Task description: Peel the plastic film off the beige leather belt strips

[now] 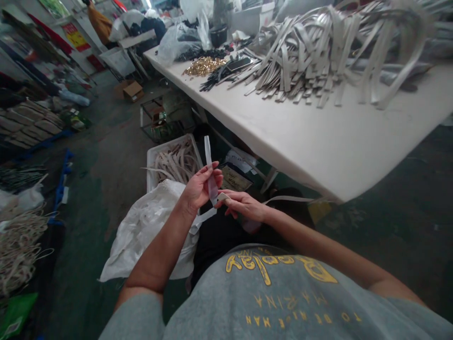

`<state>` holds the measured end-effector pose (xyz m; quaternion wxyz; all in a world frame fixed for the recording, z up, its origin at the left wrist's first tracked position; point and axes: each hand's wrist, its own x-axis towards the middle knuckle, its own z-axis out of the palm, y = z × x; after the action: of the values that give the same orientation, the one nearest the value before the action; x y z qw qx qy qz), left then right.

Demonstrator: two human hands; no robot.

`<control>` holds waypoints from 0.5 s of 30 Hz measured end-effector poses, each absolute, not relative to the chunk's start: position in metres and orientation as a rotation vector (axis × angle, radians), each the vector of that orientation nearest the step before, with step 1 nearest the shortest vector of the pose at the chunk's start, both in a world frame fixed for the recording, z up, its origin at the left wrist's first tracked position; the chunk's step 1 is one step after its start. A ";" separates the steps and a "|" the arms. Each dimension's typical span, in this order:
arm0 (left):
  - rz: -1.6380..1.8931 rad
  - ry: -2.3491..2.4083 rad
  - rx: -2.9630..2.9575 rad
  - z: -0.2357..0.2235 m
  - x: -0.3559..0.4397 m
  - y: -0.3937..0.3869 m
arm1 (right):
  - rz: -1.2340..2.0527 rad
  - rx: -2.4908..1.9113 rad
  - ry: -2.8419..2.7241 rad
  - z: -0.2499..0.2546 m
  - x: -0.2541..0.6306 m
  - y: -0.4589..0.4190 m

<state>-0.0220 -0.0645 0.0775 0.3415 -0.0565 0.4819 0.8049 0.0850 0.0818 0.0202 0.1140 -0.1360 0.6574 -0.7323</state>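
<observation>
Currently, in the head view, the left hand [200, 187] is pinching 1 clear strip [208, 150], the right hand [245, 206] is grasping 1 pale strap [222, 196], both beside 1 table edge [290, 177]; 1 strap pile [307, 56] is lying back from it; open floor [106, 151] is stretching left of 1 tub [151, 166].

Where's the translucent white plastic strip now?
In the head view, just left of centre, the strip is in the left hand, beside the right hand.
</observation>
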 end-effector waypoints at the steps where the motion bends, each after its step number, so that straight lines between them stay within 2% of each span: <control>1: 2.102 1.253 -0.111 0.081 -0.024 -0.058 | -2.133 -0.410 1.906 0.021 0.084 0.080; 6: 2.246 1.233 -0.068 0.080 -0.059 -0.039 | -2.110 -0.429 1.722 0.022 0.097 0.083; 15: 2.532 1.153 -0.459 0.047 -0.142 -0.027 | -2.140 -0.297 1.506 0.014 0.140 0.108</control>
<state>-0.1425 -0.0267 0.0473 0.1600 -0.1607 0.4036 0.8864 0.1399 0.1078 0.0141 0.2515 -0.1090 0.5535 -0.7864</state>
